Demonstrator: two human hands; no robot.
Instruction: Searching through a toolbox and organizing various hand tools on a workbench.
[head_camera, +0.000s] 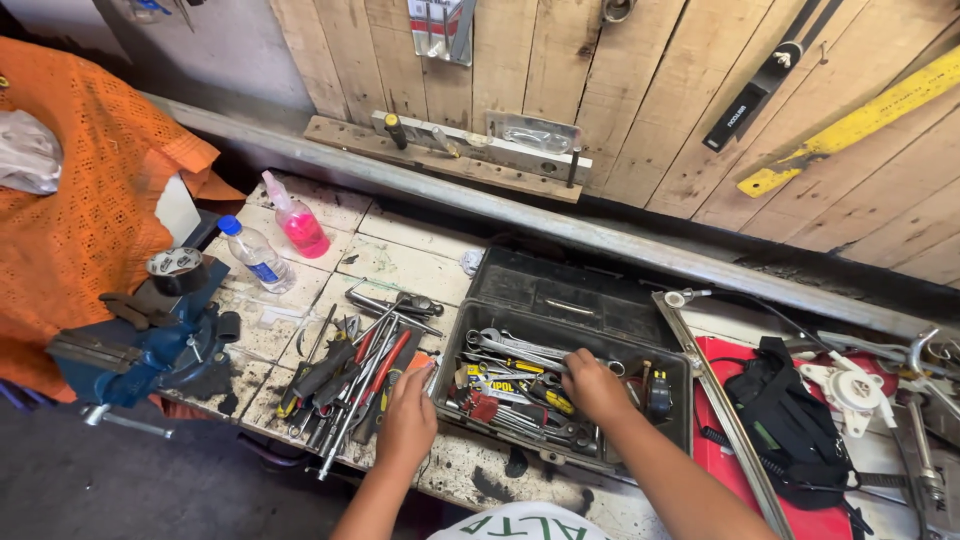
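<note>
Workbench edge: both hands at toolbox.

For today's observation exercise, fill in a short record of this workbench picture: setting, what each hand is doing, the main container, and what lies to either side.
Setting: tiled workbench against a wooden plank wall
Left hand: rests by the pile of hand tools, at the left edge of the toolbox
Right hand: inside the black toolbox, on the wrenches; whether its grip has closed on one cannot be told
Left side: blue bench vise, clear water bottle, pink spray bottle
Right side: black bag on a red surface
</note>
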